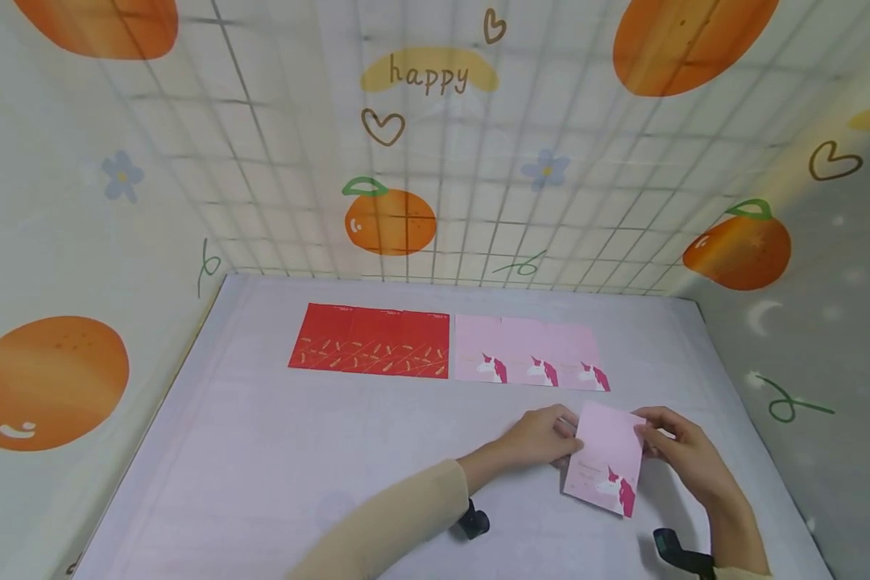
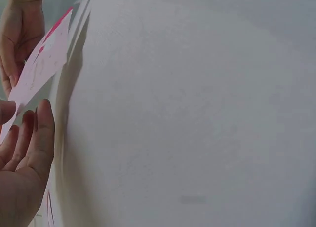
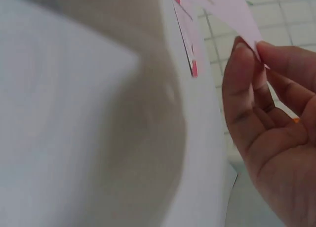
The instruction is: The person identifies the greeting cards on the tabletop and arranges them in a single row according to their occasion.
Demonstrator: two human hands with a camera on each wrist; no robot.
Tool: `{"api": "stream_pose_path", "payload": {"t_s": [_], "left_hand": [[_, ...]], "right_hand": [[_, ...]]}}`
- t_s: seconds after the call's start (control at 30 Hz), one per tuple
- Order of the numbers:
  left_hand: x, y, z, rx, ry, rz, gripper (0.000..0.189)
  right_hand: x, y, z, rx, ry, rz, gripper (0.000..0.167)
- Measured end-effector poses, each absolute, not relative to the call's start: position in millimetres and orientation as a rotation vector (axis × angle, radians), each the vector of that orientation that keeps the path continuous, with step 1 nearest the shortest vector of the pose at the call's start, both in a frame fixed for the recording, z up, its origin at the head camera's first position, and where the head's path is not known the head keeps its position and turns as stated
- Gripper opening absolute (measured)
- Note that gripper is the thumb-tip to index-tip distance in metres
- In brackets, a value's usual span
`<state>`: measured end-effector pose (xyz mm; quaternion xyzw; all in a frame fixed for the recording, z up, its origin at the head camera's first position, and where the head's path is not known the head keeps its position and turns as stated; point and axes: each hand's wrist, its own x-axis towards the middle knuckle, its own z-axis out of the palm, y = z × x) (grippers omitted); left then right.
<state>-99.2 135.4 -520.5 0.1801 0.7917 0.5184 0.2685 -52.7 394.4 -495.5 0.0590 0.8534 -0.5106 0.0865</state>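
A pink card (image 1: 603,451) with a white and magenta unicorn at its lower corner is held up at the right front of the table, its print facing the head camera. My left hand (image 1: 540,437) pinches its left edge, thumb in front and fingers behind. At the upper right edge, my right hand (image 1: 685,455) grips the card between thumb and fingertips, as the right wrist view also shows. Farther back lie pink unicorn cards (image 1: 525,350) in a row, edges together. To their left, touching or nearly so, are red cards (image 1: 377,342) with gold print.
The white tabletop (image 1: 261,467) meets a wire grid (image 1: 449,161) at the back, hung with a cloth printed with oranges and hearts. Similar cloth (image 1: 805,338) closes the right side. A black wrist mount (image 1: 473,519) sits under the left forearm, another (image 1: 681,554) at the right wrist.
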Motion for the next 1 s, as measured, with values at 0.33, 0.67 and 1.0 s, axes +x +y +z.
{"api": "stream_pose_path", "payload": {"t_s": [0.33, 0.67, 1.0], "left_hand": [[-96.7, 112.0, -511.8, 0.479, 2.185, 1.502, 0.025], [-97.3, 88.0, -506.6, 0.420, 2.105, 1.649, 0.026], [-112.0, 66.7, -499.2, 0.358, 2.023, 1.825, 0.026]], "right_hand": [[-55.4, 369.6, -488.9, 0.089, 2.581, -1.613, 0.041], [-54.6, 336.5, -483.9, 0.106, 2.590, -1.737, 0.050], [-47.9, 315.1, -490.3, 0.123, 2.495, -1.738, 0.047]]}}
